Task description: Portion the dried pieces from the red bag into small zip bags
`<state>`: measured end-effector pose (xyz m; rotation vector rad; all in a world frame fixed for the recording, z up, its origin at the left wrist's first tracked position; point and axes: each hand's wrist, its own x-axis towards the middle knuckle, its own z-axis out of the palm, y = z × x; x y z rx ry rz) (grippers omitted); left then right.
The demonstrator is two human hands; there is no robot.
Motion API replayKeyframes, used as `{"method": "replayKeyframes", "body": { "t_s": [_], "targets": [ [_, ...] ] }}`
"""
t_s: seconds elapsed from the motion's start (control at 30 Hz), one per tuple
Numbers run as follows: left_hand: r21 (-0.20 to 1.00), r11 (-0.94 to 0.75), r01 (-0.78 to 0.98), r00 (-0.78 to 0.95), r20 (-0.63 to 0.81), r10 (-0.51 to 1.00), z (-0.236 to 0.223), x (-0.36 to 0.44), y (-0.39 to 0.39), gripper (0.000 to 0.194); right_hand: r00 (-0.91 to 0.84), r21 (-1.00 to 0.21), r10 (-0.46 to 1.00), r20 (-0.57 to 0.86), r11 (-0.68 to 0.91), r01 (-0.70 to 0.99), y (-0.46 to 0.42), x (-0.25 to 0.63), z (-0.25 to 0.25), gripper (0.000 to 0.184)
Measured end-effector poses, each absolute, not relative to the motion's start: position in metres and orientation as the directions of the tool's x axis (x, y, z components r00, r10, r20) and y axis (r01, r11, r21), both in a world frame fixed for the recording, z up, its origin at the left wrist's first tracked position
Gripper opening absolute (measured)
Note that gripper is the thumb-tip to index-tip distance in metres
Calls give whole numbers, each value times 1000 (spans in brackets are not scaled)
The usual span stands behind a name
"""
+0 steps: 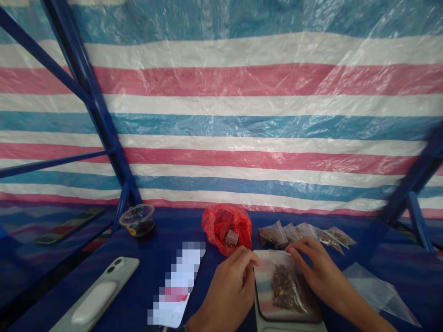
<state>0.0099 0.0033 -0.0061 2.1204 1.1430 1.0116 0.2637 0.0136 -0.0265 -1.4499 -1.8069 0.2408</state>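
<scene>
A clear zip bag of brown dried pieces lies on a flat kitchen scale with a shiny plate. At the bag's top right corner, the thumb and fingertips of my right hand close together on its edge. My left hand rests by the scale's upper left side, fingers curled and tips together; whether anything is between them is hidden. Behind the scale stands an open red plastic bag with more brown pieces and a small pale box-like item inside. Several filled zip bags lie in a row beside it.
Unfilled clear bags lie right of my right forearm. On the left are a lit phone, a pale phone with a white oval case on it, and a lidded plastic bowl of dark contents. Blue metal posts flank the striped sheet.
</scene>
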Motion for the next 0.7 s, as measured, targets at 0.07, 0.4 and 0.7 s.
{"method": "replayKeyframes", "body": {
  "t_s": [0.07,0.4,0.7],
  "targets": [
    [729,-492,476,359,350,865,-6,12,4,30,-43,-577,894,445,323,750,14,263,-27,37],
    [910,-284,303,210,227,951,-4,33,7,30,27,-813,923,384,324,484,-2,223,5,34],
    [975,-222,-5,103,221,970,-2,33,18,39,168,-919,907,387,366,144,1,204,1,34]
  ]
}}
